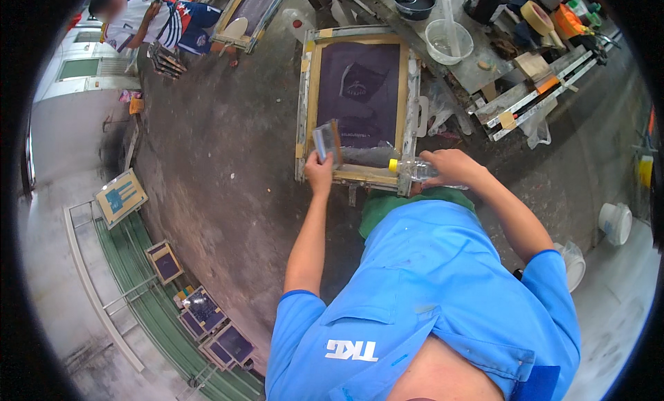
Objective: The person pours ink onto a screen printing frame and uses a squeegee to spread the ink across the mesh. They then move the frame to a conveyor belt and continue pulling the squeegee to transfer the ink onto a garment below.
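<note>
The left grip (pixel 319 173) is closed around the lower end of a flat tool (pixel 326 140), pale grey on one side and orange-brown along the other; it is somewhat blurred, so the exact finger position I cannot tell. The right grip (pixel 453 167) is wrapped on a transparent bottle (pixel 422 170), which lies almost level, with its yellow cap (pixel 393 165) pointing toward the left grip. The left forearm rises nearly straight from below, and the tool stands upward from the hand. The right arm is bent at the elbow, and its hand reaches in from the right side.

Just ahead of both grips is a screen frame (pixel 413 90) with dark purple mesh (pixel 356 114) and tan tape along its inner border. The left grip is at its lower left corner, the bottle is over its lower right corner (whether the tool or the bottle touches the frame, I cannot tell).

To the left of the left grip, beyond the frame's edge, the dark floor (pixel 207 138) stretches wide. Ahead and to the right of the right grip, a cluttered tabletop (pixel 477 76) carries a translucent bowl (pixel 436 48) and a black bowl (pixel 413 7). Farthest, ahead and left of the left grip, another person (pixel 142 21) stands near a second frame (pixel 261 10).
</note>
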Motion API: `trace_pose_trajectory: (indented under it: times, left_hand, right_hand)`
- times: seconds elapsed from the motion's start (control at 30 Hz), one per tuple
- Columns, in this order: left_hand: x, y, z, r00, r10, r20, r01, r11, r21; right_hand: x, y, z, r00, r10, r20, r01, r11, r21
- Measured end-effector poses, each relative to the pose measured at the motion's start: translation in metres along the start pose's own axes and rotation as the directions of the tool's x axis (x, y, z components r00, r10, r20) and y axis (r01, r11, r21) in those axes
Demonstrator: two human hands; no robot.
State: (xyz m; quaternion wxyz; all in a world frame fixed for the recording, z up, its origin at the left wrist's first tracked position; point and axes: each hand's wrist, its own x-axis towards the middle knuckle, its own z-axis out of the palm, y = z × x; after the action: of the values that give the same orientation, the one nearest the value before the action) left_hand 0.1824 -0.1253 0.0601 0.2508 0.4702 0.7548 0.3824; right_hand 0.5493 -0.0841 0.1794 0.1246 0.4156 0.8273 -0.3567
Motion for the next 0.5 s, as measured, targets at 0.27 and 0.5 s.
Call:
trace_pose_trajectory:
  times: [0.27, 0.5]
  left_hand:
    - [0.005, 0.016, -0.023, 0.98, -0.085, -0.18, 0.033, 0.962, -0.27]
    - [-0.006, 0.026, -0.04, 0.972, -0.126, -0.197, 0.09, 0.979, -0.184]
  right_hand:
    - [0.099, -0.05, 0.022, 0.964, 0.038, 0.264, 0.06, 0.935, -0.35]
    - [0.125, -0.075, 0.021, 0.973, 0.0, 0.231, 0.093, 0.916, -0.391]
